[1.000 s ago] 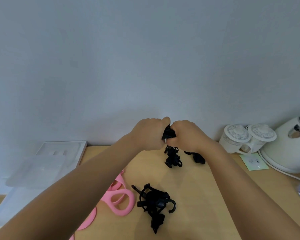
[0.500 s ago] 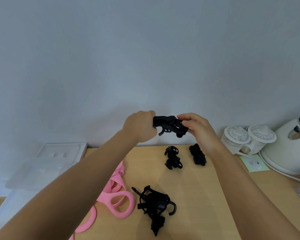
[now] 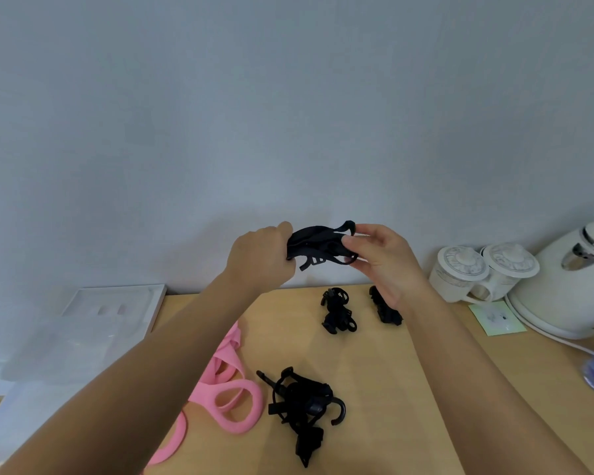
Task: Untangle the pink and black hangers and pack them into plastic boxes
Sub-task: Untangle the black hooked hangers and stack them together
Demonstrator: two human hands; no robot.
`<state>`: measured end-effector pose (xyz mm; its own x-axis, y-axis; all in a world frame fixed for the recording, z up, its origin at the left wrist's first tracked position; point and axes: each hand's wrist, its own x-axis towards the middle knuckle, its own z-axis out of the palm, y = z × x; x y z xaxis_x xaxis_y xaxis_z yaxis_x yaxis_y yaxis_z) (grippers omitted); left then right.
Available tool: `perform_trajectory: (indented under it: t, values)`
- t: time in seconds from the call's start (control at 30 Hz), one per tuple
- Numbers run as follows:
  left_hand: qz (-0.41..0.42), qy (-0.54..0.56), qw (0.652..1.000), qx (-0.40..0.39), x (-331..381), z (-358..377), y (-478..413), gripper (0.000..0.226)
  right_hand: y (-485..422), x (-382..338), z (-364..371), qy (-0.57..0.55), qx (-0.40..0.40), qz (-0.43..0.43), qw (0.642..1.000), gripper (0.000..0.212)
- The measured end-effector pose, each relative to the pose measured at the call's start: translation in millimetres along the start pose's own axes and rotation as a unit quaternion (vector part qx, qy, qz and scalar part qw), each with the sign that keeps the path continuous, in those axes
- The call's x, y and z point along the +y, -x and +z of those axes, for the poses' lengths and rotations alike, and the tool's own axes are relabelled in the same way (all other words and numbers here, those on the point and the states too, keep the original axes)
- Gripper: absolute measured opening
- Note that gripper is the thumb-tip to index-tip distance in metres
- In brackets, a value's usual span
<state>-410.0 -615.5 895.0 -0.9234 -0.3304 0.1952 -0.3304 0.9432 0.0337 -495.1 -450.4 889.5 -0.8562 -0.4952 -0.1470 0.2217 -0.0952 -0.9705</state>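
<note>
A home; kettle (image 3: 570, 279) and lidded mugs (image 3: 484, 272) on wooden table (image 3: 408, 371).

One view only: head-worn, wide-angle. It faces forward and slightly down. The wall (image 3: 288, 114) fills 9 through 12 to 3 o'clock, and the wooden table (image 3: 408, 371) takes only the lower third. The forearms enter from 7 and 5 o'clock, close to the lens. The left hand (image 3: 258, 258) and right hand (image 3: 381, 258) hold a black hanger (image 3: 318, 243) just below frame centre. The kettle (image 3: 570, 279) is clipped by the 3 o'clock edge. The plastic box (image 3: 93, 323) sits at 8 o'clock.
</note>
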Motion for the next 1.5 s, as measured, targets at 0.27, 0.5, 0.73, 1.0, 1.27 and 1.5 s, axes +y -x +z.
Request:
perform_trajectory:
  t: [0.27, 0.5, 0.73, 1.0, 1.27, 1.5]
  values:
    - [-0.029, -0.005, 0.999, -0.015, -8.6, 2.5, 0.9, 0.012, 6.6, 0.0, 8.1, 0.153, 0.022, -0.085, 0.984, 0.017]
    - [-0.012, -0.04, 0.999, -0.009, -4.3, -2.2, 1.4, 0.014, 3.1, 1.7, 11.8, 0.198, 0.058, -0.07, 0.976, 0.024]
    - [0.007, -0.027, 1.0, -0.001, 7.1, 0.0, 0.9, 0.008, 1.4, -11.5, 15.3, -0.155, 0.087, 0.034, 0.983, 0.024]
    - [-0.028, 0.023, 0.999, -0.036, -3.4, 8.3, 5.9, 0.014, 6.0, -18.7, 20.8, -0.051, 0.061, -0.011, 0.997, 0.012]
    - [-0.012, -0.004, 1.0, -0.01, -1.0, 1.0, 2.6, 0.013, 13.5, -6.9, 14.5, 0.167, -0.103, 0.033, 0.98, 0.04]
    - [-0.013, -0.016, 0.999, -0.026, -5.4, -0.1, 4.1, 0.011, 12.8, -8.7, 5.3, 0.258, -0.109, 0.018, 0.96, 0.038]
